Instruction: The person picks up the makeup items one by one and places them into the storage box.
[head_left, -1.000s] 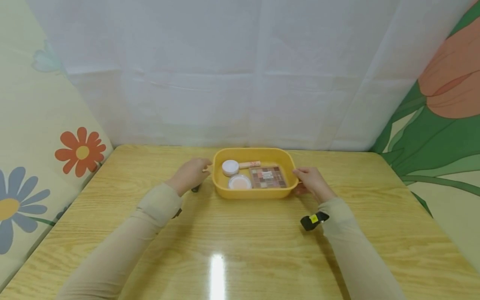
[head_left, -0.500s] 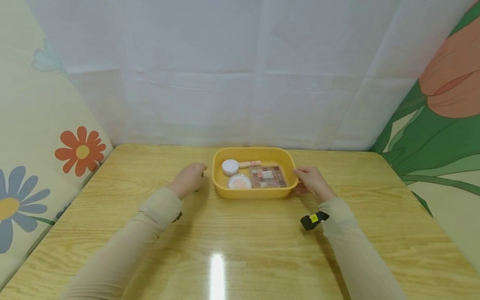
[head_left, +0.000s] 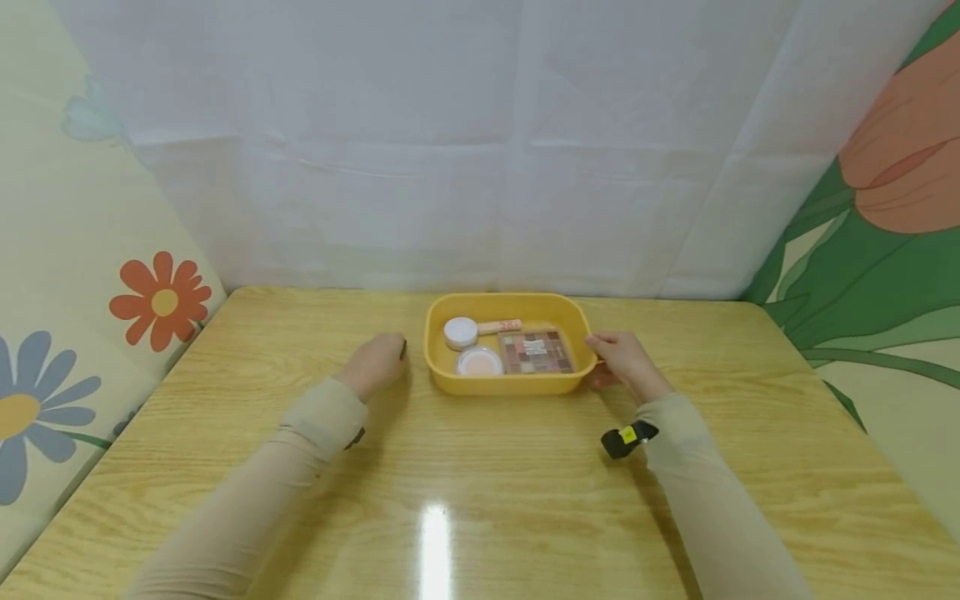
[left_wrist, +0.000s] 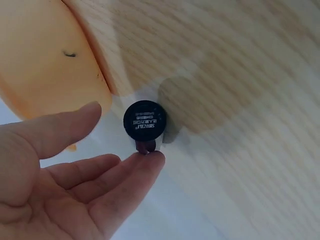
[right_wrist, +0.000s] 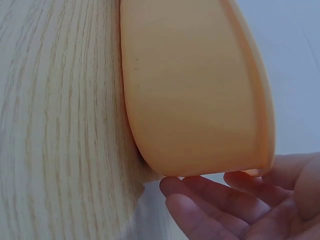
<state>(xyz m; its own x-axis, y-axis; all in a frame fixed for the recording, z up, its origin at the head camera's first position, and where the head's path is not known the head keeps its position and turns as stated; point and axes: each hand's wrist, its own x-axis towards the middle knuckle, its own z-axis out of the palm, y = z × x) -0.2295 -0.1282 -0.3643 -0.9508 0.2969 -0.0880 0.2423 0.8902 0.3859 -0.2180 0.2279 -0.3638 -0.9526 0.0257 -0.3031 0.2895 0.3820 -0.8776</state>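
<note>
A yellow plastic basket (head_left: 506, 385) sits on the table. In it lie a white round jar (head_left: 461, 332), a clear-lidded compact (head_left: 480, 363), an eyeshadow palette (head_left: 536, 352) and a small pale tube (head_left: 499, 327). My right hand (head_left: 628, 365) grips the basket's right end, thumb at the rim and fingers beneath it. Left of the basket is my left hand (head_left: 375, 363). The left wrist view shows a cosmetic tube with a black cap (left_wrist: 145, 120) end-on, right at those fingertips. The left thumb (left_wrist: 82, 124) stands apart from the tube, whose body is mostly hidden.
The wooden table (head_left: 510, 483) runs up to a white cloth backdrop (head_left: 480, 167). Panels painted with flowers flank both sides. A black wrist camera (head_left: 628, 440) is strapped at the right sleeve.
My left hand has drawn slightly back to the left, away from the basket's end, and now hides most of the dark tube. My right hand and the basket stay in place.
</note>
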